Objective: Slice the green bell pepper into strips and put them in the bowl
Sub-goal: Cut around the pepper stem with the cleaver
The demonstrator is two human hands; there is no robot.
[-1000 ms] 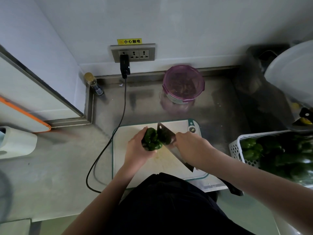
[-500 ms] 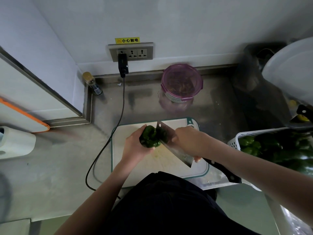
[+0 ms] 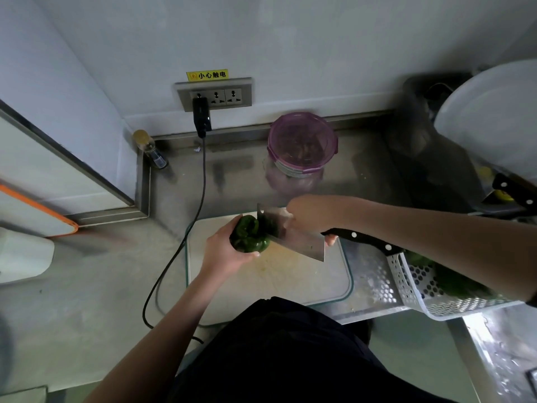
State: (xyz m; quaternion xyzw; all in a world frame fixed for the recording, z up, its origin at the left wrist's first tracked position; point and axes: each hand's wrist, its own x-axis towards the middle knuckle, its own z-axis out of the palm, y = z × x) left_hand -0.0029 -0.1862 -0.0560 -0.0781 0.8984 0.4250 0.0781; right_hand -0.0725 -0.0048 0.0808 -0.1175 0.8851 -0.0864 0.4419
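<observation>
A dark green bell pepper (image 3: 248,235) sits on the white cutting board (image 3: 276,283), near its far left corner. My left hand (image 3: 223,254) grips the pepper from the left and below. My right hand (image 3: 313,216) holds a cleaver (image 3: 293,238) where the blade meets the black handle (image 3: 363,238). The blade's edge lies against the pepper's right side. A round bowl with a purple rim (image 3: 302,144) stands on the steel counter behind the board; its contents look dark and unclear.
A white perforated basket (image 3: 418,282) with more green peppers sits right of the board under my right forearm. A black cable (image 3: 180,248) runs from the wall socket past the board's left edge. A small bottle (image 3: 149,149) stands in the back left corner. A large white basin (image 3: 494,117) is far right.
My right hand has moved toward the far end of the cleaver and my forearm has swung out to the right, baring the black handle. The pepper stays in my left hand's grip.
</observation>
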